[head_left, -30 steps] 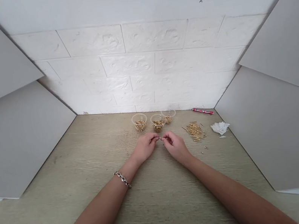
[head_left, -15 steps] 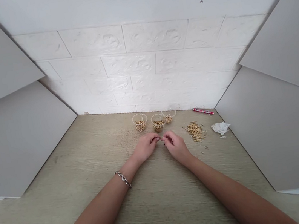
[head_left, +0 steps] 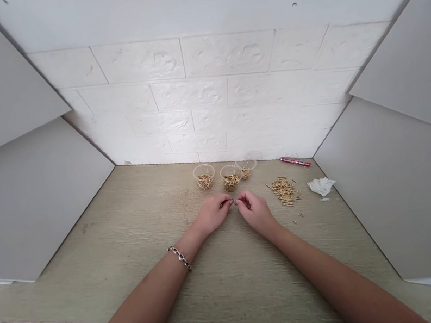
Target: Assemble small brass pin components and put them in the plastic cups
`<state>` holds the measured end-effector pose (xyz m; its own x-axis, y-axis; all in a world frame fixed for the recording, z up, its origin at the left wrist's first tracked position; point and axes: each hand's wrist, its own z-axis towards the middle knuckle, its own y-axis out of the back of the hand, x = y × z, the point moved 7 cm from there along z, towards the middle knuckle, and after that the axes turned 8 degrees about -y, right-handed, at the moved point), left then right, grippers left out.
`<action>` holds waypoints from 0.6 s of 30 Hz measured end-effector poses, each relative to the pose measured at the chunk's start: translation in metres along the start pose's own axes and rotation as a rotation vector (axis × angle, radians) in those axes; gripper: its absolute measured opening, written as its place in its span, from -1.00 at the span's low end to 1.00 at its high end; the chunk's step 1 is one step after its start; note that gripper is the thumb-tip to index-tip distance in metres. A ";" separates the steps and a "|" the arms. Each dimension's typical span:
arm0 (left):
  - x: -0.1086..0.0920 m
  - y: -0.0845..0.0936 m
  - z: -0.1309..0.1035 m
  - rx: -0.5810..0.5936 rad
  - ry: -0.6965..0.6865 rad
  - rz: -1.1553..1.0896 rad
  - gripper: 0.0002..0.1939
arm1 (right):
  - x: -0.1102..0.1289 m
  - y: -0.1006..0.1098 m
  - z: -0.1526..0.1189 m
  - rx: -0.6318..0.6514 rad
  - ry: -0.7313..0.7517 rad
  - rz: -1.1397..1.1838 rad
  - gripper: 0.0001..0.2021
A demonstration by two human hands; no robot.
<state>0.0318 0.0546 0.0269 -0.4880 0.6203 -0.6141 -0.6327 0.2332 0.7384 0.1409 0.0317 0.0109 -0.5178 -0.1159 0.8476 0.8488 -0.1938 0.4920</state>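
Observation:
My left hand [head_left: 213,212] is closed in a pinch at the middle of the table, a chain bracelet on its wrist. Fingertips almost meeting it, my right hand [head_left: 255,211] is pinched too. Whatever lies between the fingertips is too small to make out. Just beyond the hands stand three clear cups of small gold pieces: a left cup [head_left: 204,178], a middle cup [head_left: 231,179] and a back right cup [head_left: 246,166]. A pile of gold pins [head_left: 284,192] lies to the right of my right hand.
A red marker-like tube [head_left: 295,162] lies near the back wall. Crumpled white tissue [head_left: 321,186] is by the right panel [head_left: 419,193], with small bits nearby. Fine brown specks are scattered left of the cups. Another grey panel [head_left: 35,197] borders the wooden table [head_left: 236,285] on the left.
The view has shifted slightly. Both hands stay fingertip to fingertip; the small dark tip that showed under my right fingers is now barely visible.

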 end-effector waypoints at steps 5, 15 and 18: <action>-0.002 0.000 0.000 0.000 0.002 -0.010 -0.78 | 0.000 -0.003 0.002 0.031 0.014 -0.047 -0.91; 0.008 -0.001 -0.001 -0.029 0.141 -0.144 -0.77 | -0.005 -0.004 0.004 0.058 0.002 -0.057 -0.89; 0.013 0.004 0.000 -0.088 0.164 -0.129 -0.78 | -0.004 -0.001 0.005 0.022 0.017 -0.069 -0.87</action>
<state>0.0226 0.0634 0.0214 -0.4861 0.4574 -0.7446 -0.7429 0.2324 0.6278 0.1426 0.0370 0.0085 -0.5766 -0.1197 0.8082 0.8131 -0.1809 0.5533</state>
